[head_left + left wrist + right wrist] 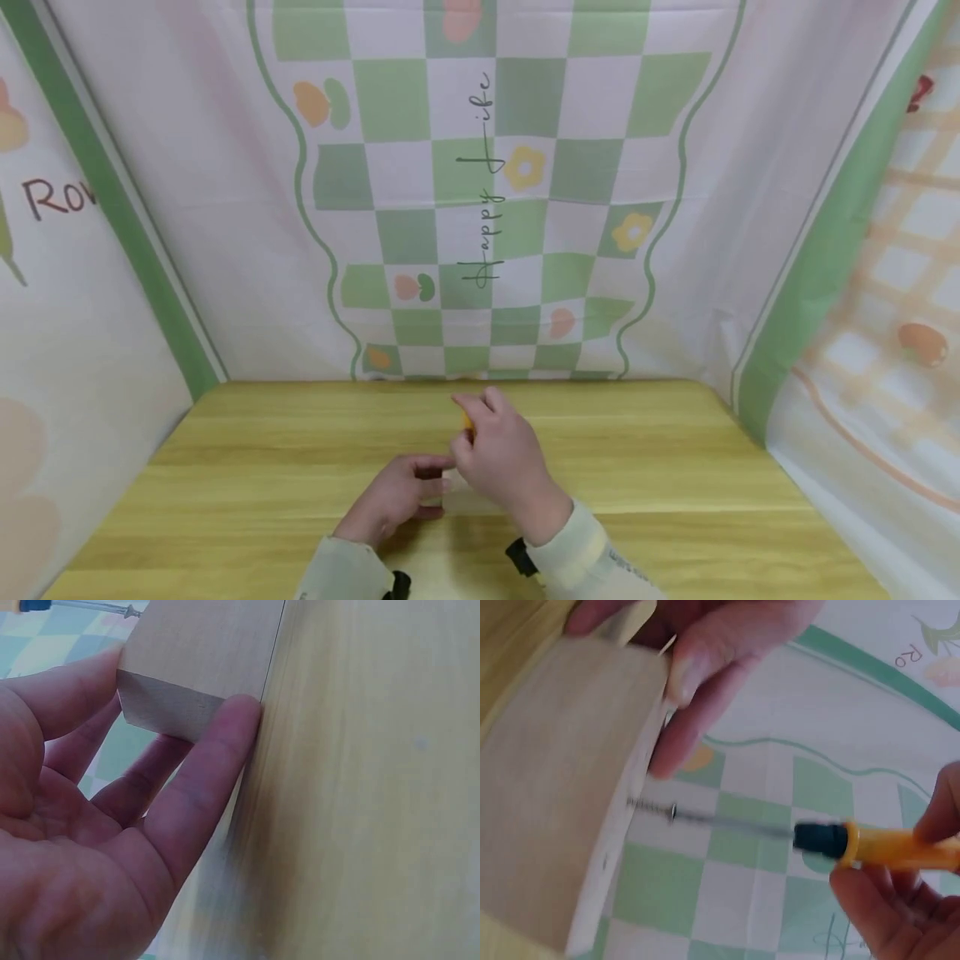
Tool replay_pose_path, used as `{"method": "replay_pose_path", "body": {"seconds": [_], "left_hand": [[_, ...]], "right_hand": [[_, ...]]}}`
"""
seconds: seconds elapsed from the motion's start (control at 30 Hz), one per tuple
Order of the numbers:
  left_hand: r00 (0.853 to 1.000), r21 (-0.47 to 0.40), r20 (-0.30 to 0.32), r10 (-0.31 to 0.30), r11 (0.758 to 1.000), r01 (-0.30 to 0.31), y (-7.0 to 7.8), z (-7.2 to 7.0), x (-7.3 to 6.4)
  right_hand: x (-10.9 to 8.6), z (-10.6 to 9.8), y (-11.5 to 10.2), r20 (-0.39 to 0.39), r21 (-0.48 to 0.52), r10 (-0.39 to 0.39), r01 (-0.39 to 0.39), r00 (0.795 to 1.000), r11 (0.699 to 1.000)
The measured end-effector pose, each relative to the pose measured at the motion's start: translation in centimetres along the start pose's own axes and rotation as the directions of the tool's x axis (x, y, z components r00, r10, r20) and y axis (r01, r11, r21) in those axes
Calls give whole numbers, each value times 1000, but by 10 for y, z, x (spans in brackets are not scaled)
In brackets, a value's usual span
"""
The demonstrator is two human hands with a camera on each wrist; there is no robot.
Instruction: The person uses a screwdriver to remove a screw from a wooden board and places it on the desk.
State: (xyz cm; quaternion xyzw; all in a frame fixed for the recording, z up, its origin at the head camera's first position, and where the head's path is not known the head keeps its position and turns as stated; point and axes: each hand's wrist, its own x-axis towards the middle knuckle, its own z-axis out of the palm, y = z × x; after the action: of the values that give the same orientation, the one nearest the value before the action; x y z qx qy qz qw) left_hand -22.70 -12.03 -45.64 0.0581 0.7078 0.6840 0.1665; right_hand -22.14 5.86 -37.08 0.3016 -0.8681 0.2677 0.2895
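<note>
Left grip [396, 498]: fingers pinching one end of a plain wooden block [555, 780], which stands on its edge on the desk [637, 454], just right of that grip. Right grip [504, 454]: fingers curled round the yellow handle of a screwdriver [892, 846], sitting above the block and to the right of the left grip. Dark collar [821, 838] just below the right grip, then a thin metal shaft [735, 825] running down to a screw [651, 805]. Screw is partly in the block's upper edge, threads showing, close to the left grip's fingertips; driver tip looks to be at the screw head, contact too blurred to confirm. Small dark mark [605, 861] on the same edge, farther from the left grip than the screw. Pale sleeves [341, 571] behind both grips; green-checked curtain [525, 100] hangs beyond them.
</note>
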Motion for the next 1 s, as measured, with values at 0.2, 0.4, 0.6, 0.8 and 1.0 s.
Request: {"method": "replay_pose_path", "body": {"seconds": [0.2, 0.4, 0.6, 0.8, 1.0], "left_hand": [[1000, -7, 5, -3, 1000, 3, 0, 0, 0], [1000, 2, 8, -22, 1000, 22, 0, -1, 1], [1000, 6, 11, -29, 1000, 29, 1, -1, 1], [1000, 7, 9, -28, 1000, 28, 1, -1, 1], [1000, 0, 7, -23, 1000, 23, 0, -1, 1]], "right_hand": [[3, 1, -3, -6, 17, 55, -55, 998, 998], [12, -10, 13, 169, 210, 32, -67, 985, 975], [18, -15, 34, 291, 443, -95, -46, 952, 895], [13, -13, 29, 240, 366, -45, -47, 970, 930], [3, -7, 8, 31, 98, 95, -97, 995, 990]]}}
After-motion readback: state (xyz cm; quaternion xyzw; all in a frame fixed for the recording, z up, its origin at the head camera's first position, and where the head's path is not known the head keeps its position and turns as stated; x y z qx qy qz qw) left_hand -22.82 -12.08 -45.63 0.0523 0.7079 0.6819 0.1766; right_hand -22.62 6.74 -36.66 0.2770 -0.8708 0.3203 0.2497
